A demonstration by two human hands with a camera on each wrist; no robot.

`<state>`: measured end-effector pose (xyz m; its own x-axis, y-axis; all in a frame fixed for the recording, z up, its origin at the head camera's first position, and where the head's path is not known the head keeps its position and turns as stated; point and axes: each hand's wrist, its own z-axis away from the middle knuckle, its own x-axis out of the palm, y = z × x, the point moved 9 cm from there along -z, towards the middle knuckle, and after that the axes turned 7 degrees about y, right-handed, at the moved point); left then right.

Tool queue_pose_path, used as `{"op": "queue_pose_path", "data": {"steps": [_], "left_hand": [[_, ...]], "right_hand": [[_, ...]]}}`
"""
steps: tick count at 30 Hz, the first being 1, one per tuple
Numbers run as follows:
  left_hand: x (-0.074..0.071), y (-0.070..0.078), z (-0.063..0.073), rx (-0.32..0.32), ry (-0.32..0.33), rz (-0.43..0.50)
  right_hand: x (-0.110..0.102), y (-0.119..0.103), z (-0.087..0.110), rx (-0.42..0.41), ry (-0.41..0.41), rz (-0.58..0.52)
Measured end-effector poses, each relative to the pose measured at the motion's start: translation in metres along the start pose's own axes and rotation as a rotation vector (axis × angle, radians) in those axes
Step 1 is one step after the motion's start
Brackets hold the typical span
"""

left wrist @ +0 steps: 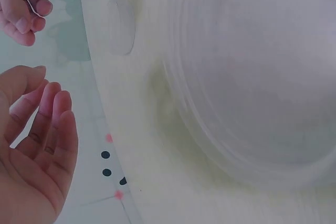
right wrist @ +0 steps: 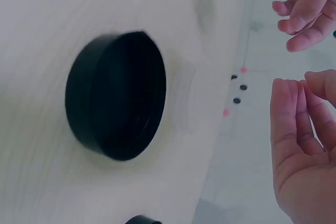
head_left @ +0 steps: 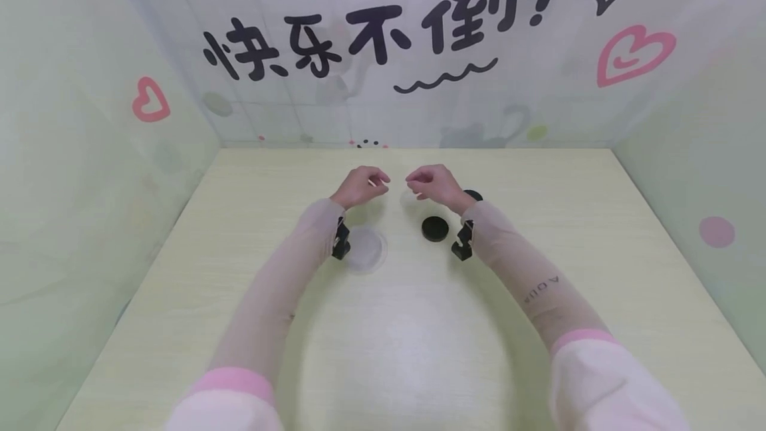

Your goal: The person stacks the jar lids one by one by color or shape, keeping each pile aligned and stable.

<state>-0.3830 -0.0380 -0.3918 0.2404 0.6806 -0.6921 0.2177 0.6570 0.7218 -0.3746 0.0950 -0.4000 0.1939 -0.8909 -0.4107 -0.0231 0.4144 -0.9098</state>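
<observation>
A lettered backdrop (head_left: 371, 105) fills the top of the head view; below it, the pale table (head_left: 413, 364) runs down to the bottom edge. Beige sleeves (head_left: 275, 298) reach up from the lower left and lower right. The right hand (head_left: 439, 186), right of centre, has its thumb and fingertips drawn together, nothing visible between them; the left hand (head_left: 359, 186), left of centre, curls loosely with a narrow gap at the thumb and holds nothing that shows. Below the left hand stands a clear round container (head_left: 368, 251); its see-through rim is hard to read, so a wide, even grasp would probably suit it. A black wrist mount (head_left: 341, 239) sits right against its left side in the frame and could knock it. The black lid (head_left: 435, 229), hollow side up, lies right of centre and should take a rim pinch. A second black piece (head_left: 473, 195) is partly hidden by the right wrist. Faintest, a clear disc (right wrist: 184, 98) lies at centre in the right wrist view; light fingertips at its edge seem best.
</observation>
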Motion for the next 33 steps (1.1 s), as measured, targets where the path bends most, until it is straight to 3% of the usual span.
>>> {"op": "queue_pose_path", "data": {"steps": [6,11,13,20,21,23,28,31,33], "left_hand": [[0.013,0.005,-0.011,-0.022,0.026,-0.033],[0.029,-0.01,-0.021,-0.145,0.025,-0.036],[0.036,-0.016,-0.021,-0.166,0.016,-0.031],[0.104,-0.109,-0.096,-0.106,-0.005,-0.06],[0.105,-0.109,-0.094,-0.14,-0.024,-0.056],[0.098,-0.092,-0.078,-0.195,-0.024,-0.05],[0.059,-0.008,-0.007,-0.336,-0.055,-0.003],[0.055,-0.001,-0.001,-0.343,-0.038,0.03],[0.06,-0.01,-0.007,-0.345,-0.03,0.04]], "right_hand": [[-0.014,0.015,-0.01,0.046,0.077,0.02],[-0.018,0.03,-0.016,0.088,0.114,0.029],[-0.019,0.036,-0.017,0.1,0.122,0.035],[-0.018,0.053,-0.019,0.133,0.109,0.149],[-0.016,0.055,-0.019,0.13,0.101,0.175],[-0.015,0.058,-0.019,0.131,0.09,0.214],[-0.013,0.063,-0.02,0.129,0.084,0.277],[-0.012,0.064,-0.02,0.127,0.084,0.294],[-0.011,0.066,-0.021,0.129,0.075,0.302]]}}
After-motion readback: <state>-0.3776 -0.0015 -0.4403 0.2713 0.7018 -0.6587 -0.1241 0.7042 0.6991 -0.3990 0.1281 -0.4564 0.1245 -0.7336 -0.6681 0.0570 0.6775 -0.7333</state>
